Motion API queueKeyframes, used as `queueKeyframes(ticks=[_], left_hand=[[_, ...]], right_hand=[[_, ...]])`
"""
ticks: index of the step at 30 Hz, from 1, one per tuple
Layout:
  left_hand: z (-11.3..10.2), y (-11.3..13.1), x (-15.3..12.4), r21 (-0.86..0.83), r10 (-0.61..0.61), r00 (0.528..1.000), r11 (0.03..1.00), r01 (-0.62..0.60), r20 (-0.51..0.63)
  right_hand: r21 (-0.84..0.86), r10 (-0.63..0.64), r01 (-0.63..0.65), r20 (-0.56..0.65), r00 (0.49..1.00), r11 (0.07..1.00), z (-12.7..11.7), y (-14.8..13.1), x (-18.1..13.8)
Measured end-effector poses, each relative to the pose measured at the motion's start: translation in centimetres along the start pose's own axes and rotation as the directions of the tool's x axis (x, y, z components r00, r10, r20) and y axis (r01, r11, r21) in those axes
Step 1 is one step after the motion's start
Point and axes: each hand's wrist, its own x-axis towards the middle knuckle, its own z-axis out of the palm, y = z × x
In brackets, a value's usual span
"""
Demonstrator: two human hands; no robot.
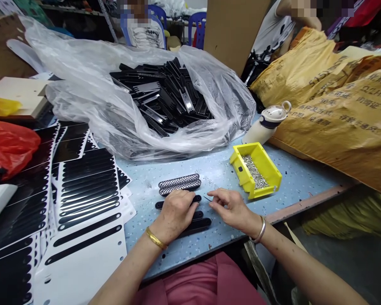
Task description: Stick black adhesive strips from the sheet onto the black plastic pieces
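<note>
While L hand [176, 210] touches blk strip [197, 198], R hand [227, 208] holds dk sliver [206, 198].

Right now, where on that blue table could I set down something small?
The blue tabletop shows bare between the yellow bin and the tan sacks, and in another patch between the bin and the patterned strips. It's crowded left with sheets, behind with the plastic bag, and in front around the left hand and right hand.
</note>
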Motion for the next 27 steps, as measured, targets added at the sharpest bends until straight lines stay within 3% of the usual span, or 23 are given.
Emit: queueKeyframes(ticks=[8,19,27], left_hand=[[0.2,-0.2,0.0,0.012,-0.009,1.000,1.000,0.009,-0.009],[0.1,-0.2,-0.1,0.007,-0.010,1.000,1.000,0.010,0.005],[0.1,-0.3,0.0,-0.002,-0.016,1.000,1.000,0.016,-0.001]], right_hand=[[-0.084,0.048,-0.049,-0.008,0.999,0.995,1.3,-1.3,0.7],[-0.180,0.075,-0.071,0.016,0.997,0.981,2.5,-0.8,1.1],[-0.183,-0.028,0.018,-0.053,0.998,0.983,3.1,-0.5,0.5]])
